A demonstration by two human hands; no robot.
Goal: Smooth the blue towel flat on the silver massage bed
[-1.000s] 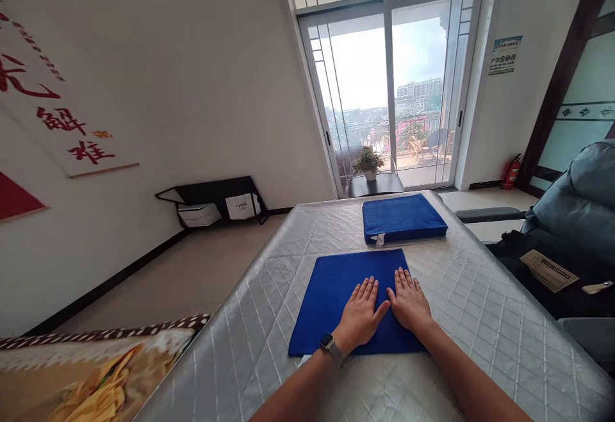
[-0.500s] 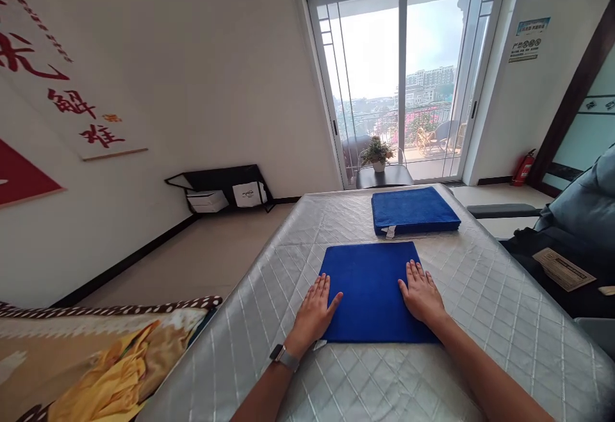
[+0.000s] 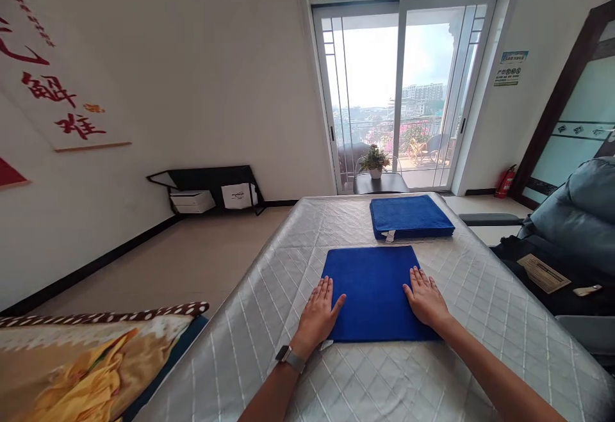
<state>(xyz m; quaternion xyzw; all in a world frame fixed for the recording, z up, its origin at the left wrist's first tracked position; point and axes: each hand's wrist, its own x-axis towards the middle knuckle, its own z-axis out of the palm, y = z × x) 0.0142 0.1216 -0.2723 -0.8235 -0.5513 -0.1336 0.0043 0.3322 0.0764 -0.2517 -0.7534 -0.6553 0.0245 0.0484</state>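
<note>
A folded blue cloth (image 3: pixel 372 294) lies flat on the silver quilted cover (image 3: pixel 384 383). My left hand (image 3: pixel 317 313) rests on its left edge, fingers stretched out and thumb apart. On the right edge lies my right hand (image 3: pixel 426 297), also flat with its fingers extended. Neither hand grips anything. Beyond this cloth sits a stack of folded blue cloths (image 3: pixel 410 216), with a white tag at its near left corner. Another small white tag shows beside my left wrist, which wears a watch.
A patterned blanket with yellow cloth (image 3: pixel 86 383) is at the lower left. On the right stands a dark padded seat (image 3: pixel 593 198) with a cardboard piece (image 3: pixel 544 273). A potted plant (image 3: pixel 375 161) stands on a chair behind the far edge.
The view has tilted and shifted slightly. Both hands still lie on the cloth's side edges, with my right hand slightly farther out to the right.
</note>
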